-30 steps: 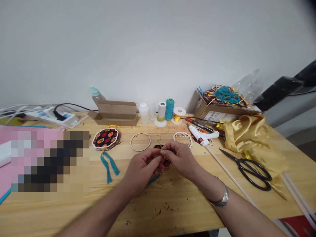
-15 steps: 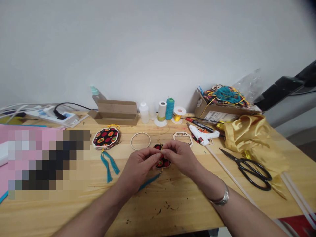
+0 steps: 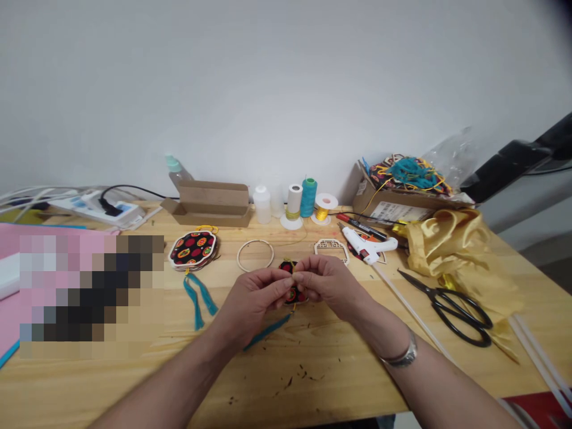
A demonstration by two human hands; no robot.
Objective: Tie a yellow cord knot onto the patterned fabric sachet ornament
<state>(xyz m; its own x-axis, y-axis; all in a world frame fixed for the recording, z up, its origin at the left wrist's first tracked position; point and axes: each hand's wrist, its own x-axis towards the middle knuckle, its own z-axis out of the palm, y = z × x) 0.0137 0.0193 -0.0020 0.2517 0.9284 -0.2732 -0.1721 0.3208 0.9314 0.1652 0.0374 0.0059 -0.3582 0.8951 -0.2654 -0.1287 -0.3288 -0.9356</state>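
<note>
My left hand (image 3: 254, 295) and my right hand (image 3: 328, 286) meet at their fingertips, both closed in a pinch. Between them shows a tiny bit of thin yellow thread (image 3: 294, 275), mostly hidden by the fingers. Just beneath lies a small dark patterned fabric ornament (image 3: 292, 294), partly covered by my hands. From its lower end a teal tassel (image 3: 268, 331) trails left below my left hand. A thin round hoop (image 3: 239, 257) lies beyond my left hand, and a pale lattice frame (image 3: 345, 255) beyond my right.
At left lie stacked patterned ornaments (image 3: 193, 250) with teal tassels. Behind stand an open cardboard box (image 3: 214, 195), a white bottle (image 3: 262, 205) and thread spools (image 3: 308, 198). To the right are a glue gun (image 3: 369, 245), black scissors (image 3: 460, 310), gold cloth (image 3: 451, 244) and a filled carton (image 3: 402, 211).
Both hands stay pinched together over the ornament, with only slight finger movement. The whole view has shifted a little.
</note>
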